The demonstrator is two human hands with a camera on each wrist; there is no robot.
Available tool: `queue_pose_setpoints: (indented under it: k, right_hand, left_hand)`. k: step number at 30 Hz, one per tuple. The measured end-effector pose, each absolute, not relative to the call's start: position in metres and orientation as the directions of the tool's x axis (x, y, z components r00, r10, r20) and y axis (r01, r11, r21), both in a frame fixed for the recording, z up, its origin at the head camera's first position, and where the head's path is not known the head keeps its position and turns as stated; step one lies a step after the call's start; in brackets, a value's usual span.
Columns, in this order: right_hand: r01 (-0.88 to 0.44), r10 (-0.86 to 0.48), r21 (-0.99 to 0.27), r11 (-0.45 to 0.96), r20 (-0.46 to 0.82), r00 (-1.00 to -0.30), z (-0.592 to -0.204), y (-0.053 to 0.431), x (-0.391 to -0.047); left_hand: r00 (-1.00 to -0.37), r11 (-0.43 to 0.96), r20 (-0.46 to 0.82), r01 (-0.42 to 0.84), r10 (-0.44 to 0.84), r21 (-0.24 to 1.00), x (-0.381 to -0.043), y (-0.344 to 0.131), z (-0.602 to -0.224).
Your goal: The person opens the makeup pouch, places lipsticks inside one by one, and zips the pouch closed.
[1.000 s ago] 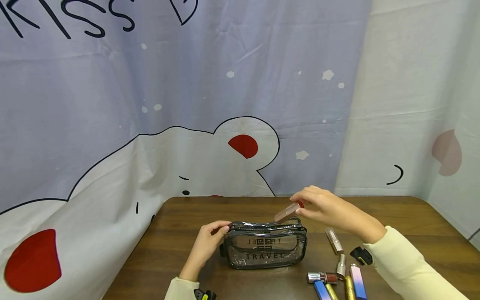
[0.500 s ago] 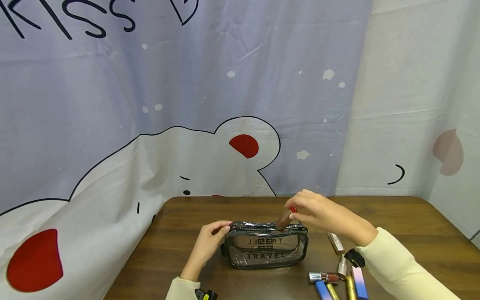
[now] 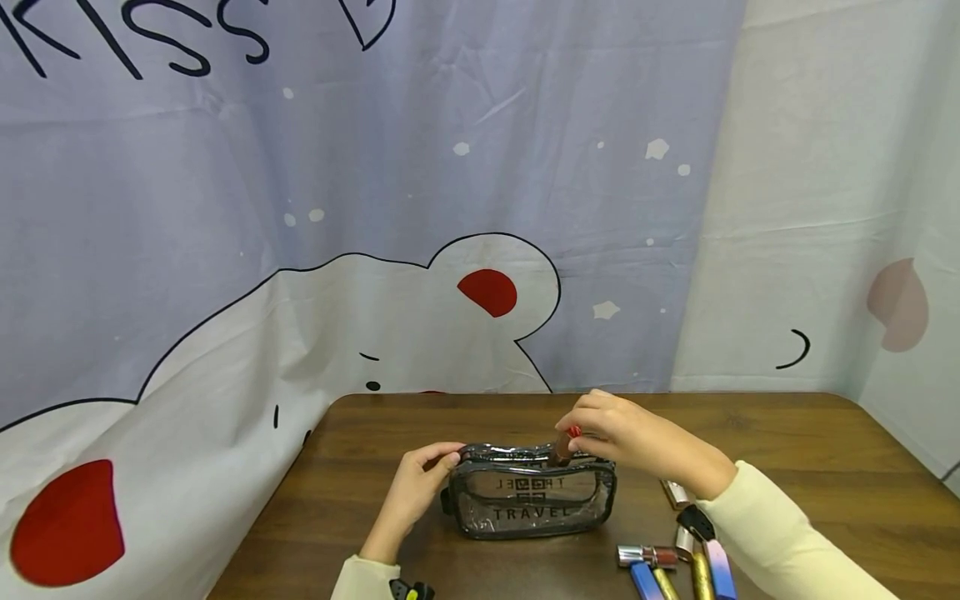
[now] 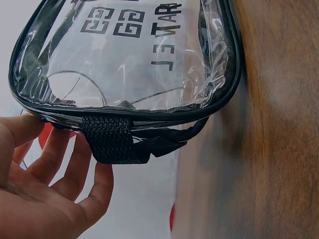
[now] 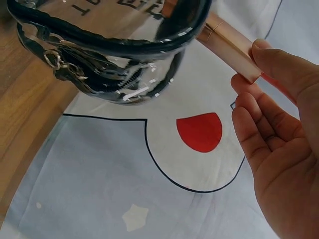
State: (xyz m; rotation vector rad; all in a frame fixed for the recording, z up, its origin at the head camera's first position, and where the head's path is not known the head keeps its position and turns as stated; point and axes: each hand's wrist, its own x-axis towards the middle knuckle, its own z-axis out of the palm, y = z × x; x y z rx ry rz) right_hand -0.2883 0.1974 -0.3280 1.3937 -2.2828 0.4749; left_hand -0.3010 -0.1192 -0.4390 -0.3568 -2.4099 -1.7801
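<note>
A clear travel pouch point(image 3: 532, 504) with black trim stands upright on the wooden table, its top unzipped at the right. My left hand point(image 3: 411, 493) pinches its upper left corner between thumb and fingers; the left wrist view shows the black side strap point(image 4: 113, 140) beside those fingers. With thumb and fingertips my right hand point(image 3: 626, 433) holds a rose-gold lipstick tube point(image 5: 232, 50) by its upper end. The tube tilts down, and its lower part is inside the pouch's opening. A red end shows at the right fingertips in the head view.
Several cosmetic tubes lie right of the pouch: a silver-capped red one point(image 3: 647, 557), a blue one point(image 3: 645, 581), gold ones point(image 3: 701, 575) and a pink-to-blue one point(image 3: 720, 570). The right wrist's black device point(image 3: 696, 523) overlaps a silver tube point(image 3: 684, 543). A printed curtain point(image 3: 405, 167) hangs behind the table.
My right hand has moved left and down, carrying the lipstick tube from above the pouch into its opening. The tube has turned steeper. My left hand stays on the corner.
</note>
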Motion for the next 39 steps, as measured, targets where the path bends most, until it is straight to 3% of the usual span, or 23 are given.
queue_pose_setpoints:
  k: [6, 22, 39]
  right_hand:
    - [-0.890, -0.757, -0.080, 0.449, 0.496, -0.426, -0.334, 0.196, -0.289]
    - [-0.906, -0.749, -0.048, 0.420, 0.545, -0.376, -0.336, 0.195, -0.291]
    - [-0.872, -0.734, -0.103, 0.479, 0.498, -0.462, -0.337, 0.204, -0.285]
  left_hand:
    - [-0.968, 0.279, 0.225, 0.248, 0.113, 0.928, -0.301, -0.119, -0.439]
    - [-0.968, 0.274, 0.224, 0.246, 0.109, 0.930, -0.301, -0.118, -0.438]
    - [-0.967, 0.302, 0.231, 0.252, 0.104, 0.919, -0.301, -0.118, -0.437]
